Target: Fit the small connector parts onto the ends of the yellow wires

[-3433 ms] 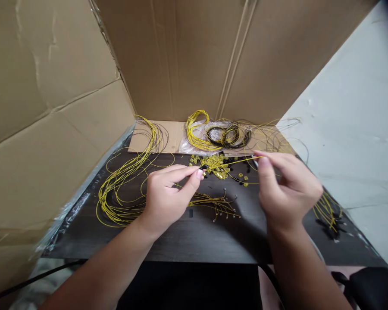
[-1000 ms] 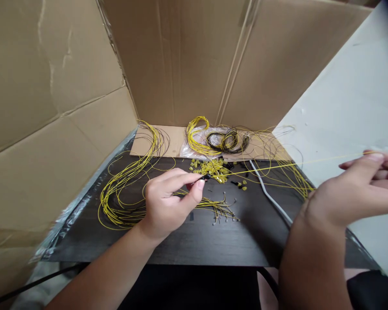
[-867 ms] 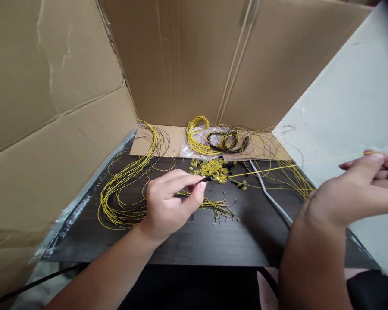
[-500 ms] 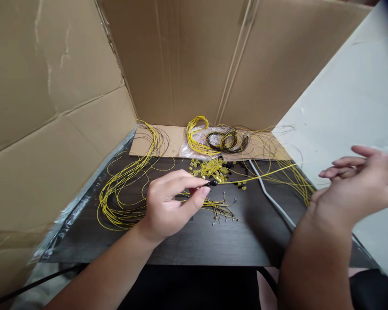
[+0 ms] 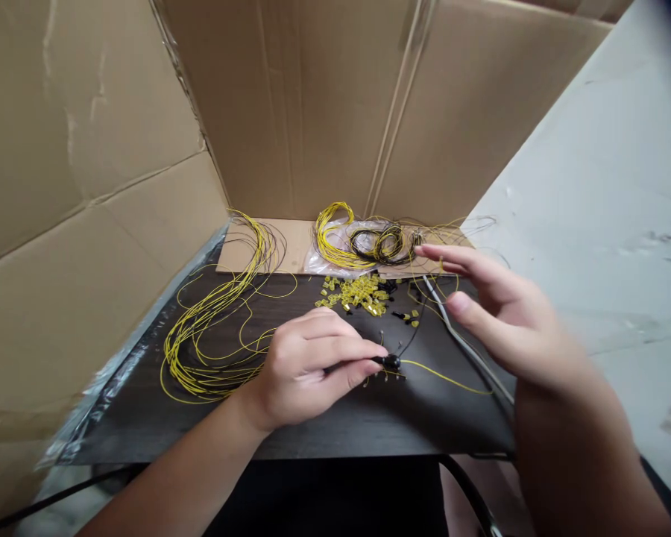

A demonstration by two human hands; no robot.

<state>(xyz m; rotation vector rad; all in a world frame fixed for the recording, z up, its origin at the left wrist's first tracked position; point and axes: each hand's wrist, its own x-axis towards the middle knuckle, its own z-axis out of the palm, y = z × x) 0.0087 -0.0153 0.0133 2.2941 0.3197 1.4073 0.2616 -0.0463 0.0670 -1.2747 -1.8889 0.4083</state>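
Between thumb and forefinger, my left hand (image 5: 318,365) pinches a small black connector (image 5: 391,361) above the table. A yellow wire (image 5: 444,374) runs out of it to the right, and a thin dark wire rises behind it. My right hand (image 5: 497,313) is raised on the right with thumb and fingers apart, holding nothing. Just beyond the hands lies a pile of small yellow plastic pieces (image 5: 361,292). Bare wire ends with small metal tips show partly behind the connector.
A loose bundle of yellow wires (image 5: 173,358) curves over the left of the dark table (image 5: 324,440). Coiled yellow wire (image 5: 327,246) and coiled black wire (image 5: 388,242) lie at the back. A grey cable (image 5: 475,354) crosses the right side. Cardboard walls (image 5: 324,104) stand behind and left.
My left hand has moved slightly right and down with the connector. My right hand has come inward from the far right, and the yellow wire now hangs slack instead of stretched.
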